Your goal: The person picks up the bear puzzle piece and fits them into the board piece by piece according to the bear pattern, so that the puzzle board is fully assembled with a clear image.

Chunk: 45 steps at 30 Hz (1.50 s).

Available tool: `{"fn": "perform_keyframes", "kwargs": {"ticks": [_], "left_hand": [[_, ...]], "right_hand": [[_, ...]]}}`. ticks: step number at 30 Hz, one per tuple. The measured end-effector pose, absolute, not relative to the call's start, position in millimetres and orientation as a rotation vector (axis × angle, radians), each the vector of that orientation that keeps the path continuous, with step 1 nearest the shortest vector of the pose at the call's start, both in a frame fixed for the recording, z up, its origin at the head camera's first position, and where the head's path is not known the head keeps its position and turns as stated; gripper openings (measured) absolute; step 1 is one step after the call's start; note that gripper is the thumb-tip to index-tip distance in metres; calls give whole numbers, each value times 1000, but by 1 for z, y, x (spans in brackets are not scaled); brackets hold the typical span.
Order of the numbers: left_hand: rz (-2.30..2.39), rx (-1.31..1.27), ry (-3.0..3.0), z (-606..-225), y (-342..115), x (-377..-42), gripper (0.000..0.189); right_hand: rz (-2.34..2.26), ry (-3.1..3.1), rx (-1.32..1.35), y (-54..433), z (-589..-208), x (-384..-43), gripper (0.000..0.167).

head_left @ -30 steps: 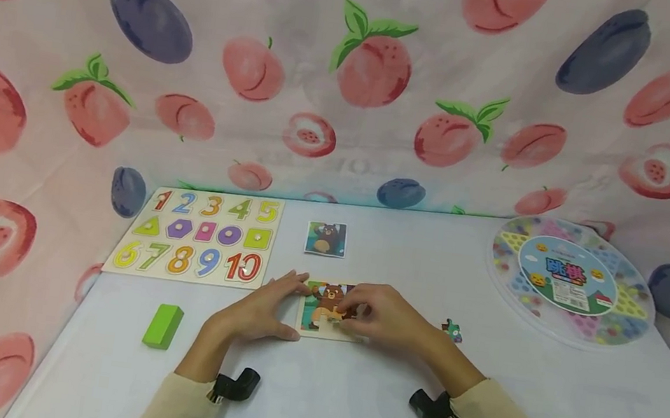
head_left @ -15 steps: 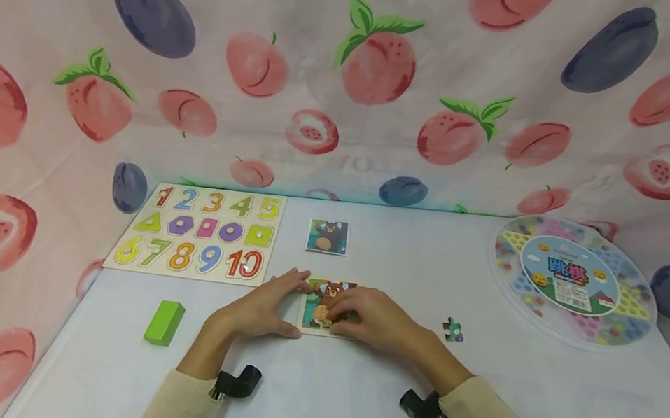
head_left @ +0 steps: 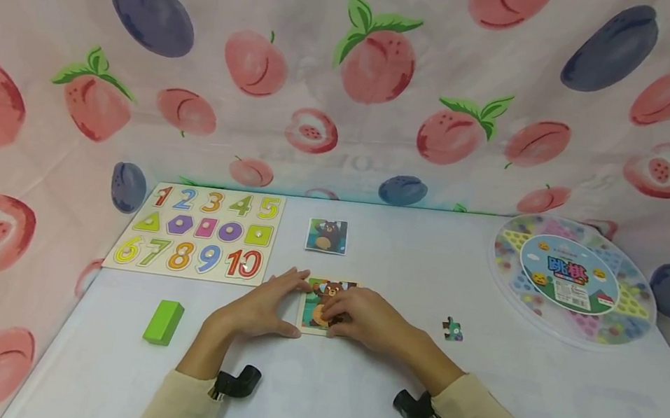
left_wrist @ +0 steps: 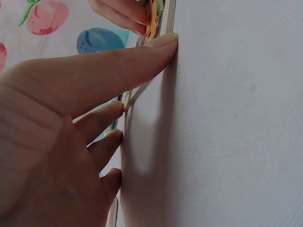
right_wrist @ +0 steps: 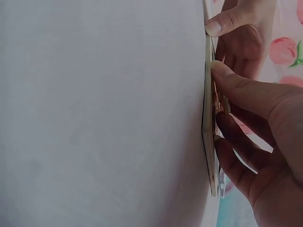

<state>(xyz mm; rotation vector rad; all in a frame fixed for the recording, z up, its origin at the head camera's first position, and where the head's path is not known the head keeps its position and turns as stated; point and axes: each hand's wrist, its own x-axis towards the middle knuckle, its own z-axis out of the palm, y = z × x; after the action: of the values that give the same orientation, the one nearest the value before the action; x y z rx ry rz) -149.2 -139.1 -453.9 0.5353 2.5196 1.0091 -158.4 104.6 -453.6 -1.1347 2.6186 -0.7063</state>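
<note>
A small wooden jigsaw puzzle with a brown bear (head_left: 318,298) lies in the middle of the white table. At its left edge my left hand (head_left: 258,306) steadies it, thumb at the near corner and straight fingers at the far one. My right hand (head_left: 368,319) reaches over the right half and pinches a puzzle piece (right_wrist: 227,105) low on the bear's body, close over the board (right_wrist: 207,113). The fingers hide much of this piece and the puzzle's right side. Right of the hand, a loose green-and-brown puzzle piece (head_left: 453,329) lies on the table.
Behind the puzzle lies a bear picture card (head_left: 327,236). A number-and-shape board (head_left: 195,233) is at the back left, with a green block (head_left: 164,322) in front of it. A round Chinese checkers box (head_left: 573,279) rests at the back right, near the fruit-print curtain (head_left: 371,129).
My right hand has shifted slightly left and down over the puzzle, bringing its piece onto the pale gap at the lower middle. My left hand keeps its place at the edge.
</note>
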Motion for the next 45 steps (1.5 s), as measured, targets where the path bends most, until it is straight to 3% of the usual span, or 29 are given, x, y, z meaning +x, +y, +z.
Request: {"fn": "perform_keyframes", "kwargs": {"ticks": [9, 24, 45], "left_hand": [[1014, 527, 2516, -455, -139, -150, 70], [1018, 529, 2524, -454, -139, -149, 69], [1015, 543, 2516, -456, -141, -150, 69]], "right_hand": [[-710, 2632, -1035, 102, -453, -159, 16], [-594, 2684, -1144, 103, -452, -156, 22], [-909, 2489, -1079, 114, -457, -164, 19]]}}
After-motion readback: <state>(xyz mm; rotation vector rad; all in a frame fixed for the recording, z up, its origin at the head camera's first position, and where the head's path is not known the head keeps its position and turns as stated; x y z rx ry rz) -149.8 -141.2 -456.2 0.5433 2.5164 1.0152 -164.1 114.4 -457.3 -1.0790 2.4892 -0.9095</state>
